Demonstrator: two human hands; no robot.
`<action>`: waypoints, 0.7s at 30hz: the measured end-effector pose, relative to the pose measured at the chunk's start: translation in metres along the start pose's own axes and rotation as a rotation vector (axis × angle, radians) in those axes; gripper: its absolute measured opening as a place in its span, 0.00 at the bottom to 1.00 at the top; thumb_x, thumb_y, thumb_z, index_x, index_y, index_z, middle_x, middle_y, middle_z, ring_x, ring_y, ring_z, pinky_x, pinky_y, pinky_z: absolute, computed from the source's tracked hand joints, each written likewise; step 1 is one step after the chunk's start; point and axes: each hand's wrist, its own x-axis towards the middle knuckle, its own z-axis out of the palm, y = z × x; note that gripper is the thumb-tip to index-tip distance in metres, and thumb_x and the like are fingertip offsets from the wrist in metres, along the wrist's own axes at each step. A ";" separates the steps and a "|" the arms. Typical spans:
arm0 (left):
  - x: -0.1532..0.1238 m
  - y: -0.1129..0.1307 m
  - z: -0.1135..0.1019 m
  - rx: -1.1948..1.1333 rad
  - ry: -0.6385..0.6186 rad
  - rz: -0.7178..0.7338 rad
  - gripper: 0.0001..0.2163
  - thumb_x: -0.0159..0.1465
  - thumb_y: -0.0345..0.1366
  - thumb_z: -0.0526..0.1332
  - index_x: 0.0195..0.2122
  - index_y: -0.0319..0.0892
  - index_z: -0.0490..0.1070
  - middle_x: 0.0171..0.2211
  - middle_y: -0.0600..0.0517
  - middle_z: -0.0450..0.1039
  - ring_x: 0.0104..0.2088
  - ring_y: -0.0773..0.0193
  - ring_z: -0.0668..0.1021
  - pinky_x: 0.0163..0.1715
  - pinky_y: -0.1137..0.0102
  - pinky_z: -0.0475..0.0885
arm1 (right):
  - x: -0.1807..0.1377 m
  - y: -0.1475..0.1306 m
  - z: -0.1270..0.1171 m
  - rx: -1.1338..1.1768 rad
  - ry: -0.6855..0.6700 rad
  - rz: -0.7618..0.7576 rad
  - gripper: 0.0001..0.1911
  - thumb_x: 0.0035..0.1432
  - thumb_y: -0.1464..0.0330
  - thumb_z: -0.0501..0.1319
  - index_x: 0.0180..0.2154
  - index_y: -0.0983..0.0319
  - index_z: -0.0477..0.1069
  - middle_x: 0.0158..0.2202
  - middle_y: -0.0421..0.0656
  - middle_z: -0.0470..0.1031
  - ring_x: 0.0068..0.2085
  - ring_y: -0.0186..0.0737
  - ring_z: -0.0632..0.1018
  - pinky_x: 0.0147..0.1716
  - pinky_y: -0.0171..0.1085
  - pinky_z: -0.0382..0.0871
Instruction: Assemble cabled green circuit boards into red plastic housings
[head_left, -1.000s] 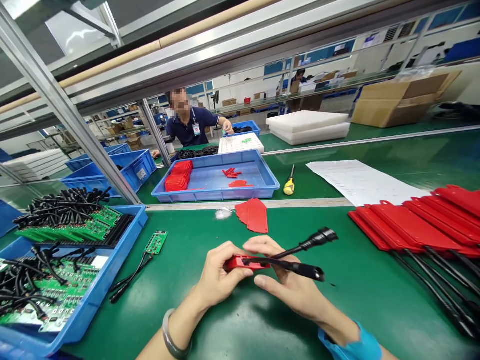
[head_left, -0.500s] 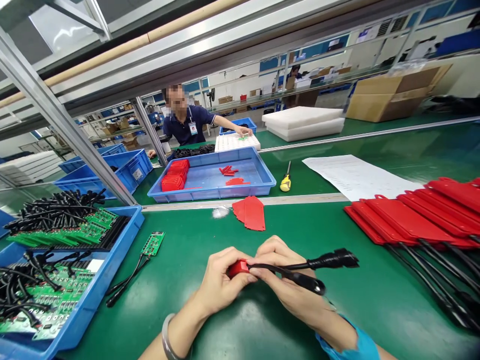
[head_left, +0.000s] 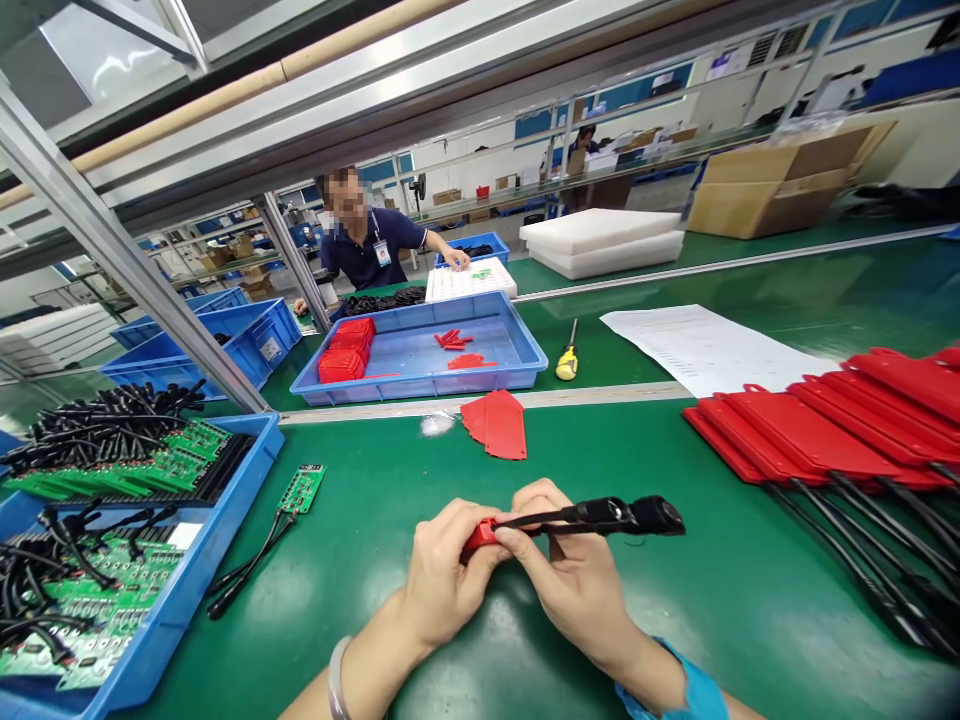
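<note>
My left hand (head_left: 446,570) is closed around a small red plastic case (head_left: 481,534), most of which the fingers hide. Black cables (head_left: 592,516) with thick connector ends come out of the case and point right. My right hand (head_left: 574,575) pinches the cables where they meet the case, thumb and fingers pressed together. Just beyond the hands lie several flat red plastic panels (head_left: 504,425) beside a small clear plastic bag (head_left: 437,424). To the left, a single green circuit board (head_left: 302,489) with two black leads rests on the green bench.
A blue tray (head_left: 420,388) of red parts stands ahead, near a yellow screwdriver (head_left: 568,362) and a paper sheet (head_left: 705,340). Red cases with cables (head_left: 810,430) are stacked at right. A blue bin (head_left: 251,490) of circuit boards stands left. A co-worker (head_left: 379,245) sits across the bench.
My right hand has shifted its grip on the cables; their connector ends have swung together and now lie nearly in line. The co-worker's hand has moved left over the white tray.
</note>
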 end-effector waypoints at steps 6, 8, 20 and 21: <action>0.000 -0.001 -0.005 0.037 -0.033 0.002 0.09 0.61 0.31 0.59 0.43 0.40 0.70 0.34 0.49 0.74 0.32 0.65 0.74 0.31 0.72 0.67 | 0.004 0.002 -0.003 0.035 -0.023 0.012 0.03 0.58 0.72 0.59 0.31 0.59 0.69 0.30 0.40 0.67 0.34 0.38 0.69 0.31 0.36 0.64; 0.003 0.001 -0.006 -0.020 -0.044 -0.042 0.08 0.61 0.32 0.59 0.41 0.41 0.71 0.33 0.49 0.74 0.32 0.65 0.74 0.32 0.72 0.67 | 0.006 0.000 -0.006 -0.012 -0.054 -0.054 0.05 0.58 0.73 0.59 0.30 0.59 0.69 0.28 0.39 0.65 0.32 0.37 0.69 0.30 0.35 0.63; -0.001 0.006 0.003 -0.121 0.008 -0.141 0.03 0.59 0.31 0.60 0.29 0.40 0.66 0.27 0.53 0.68 0.28 0.68 0.69 0.29 0.74 0.63 | 0.001 -0.004 -0.002 -0.106 -0.019 -0.119 0.09 0.58 0.74 0.57 0.26 0.60 0.63 0.26 0.38 0.62 0.31 0.37 0.68 0.29 0.36 0.63; 0.000 0.005 0.002 -0.104 0.015 -0.124 0.04 0.59 0.31 0.60 0.28 0.40 0.65 0.26 0.54 0.67 0.27 0.69 0.68 0.28 0.74 0.62 | 0.002 -0.003 -0.002 -0.069 -0.014 -0.083 0.08 0.58 0.73 0.58 0.27 0.60 0.64 0.27 0.39 0.63 0.31 0.37 0.68 0.29 0.36 0.63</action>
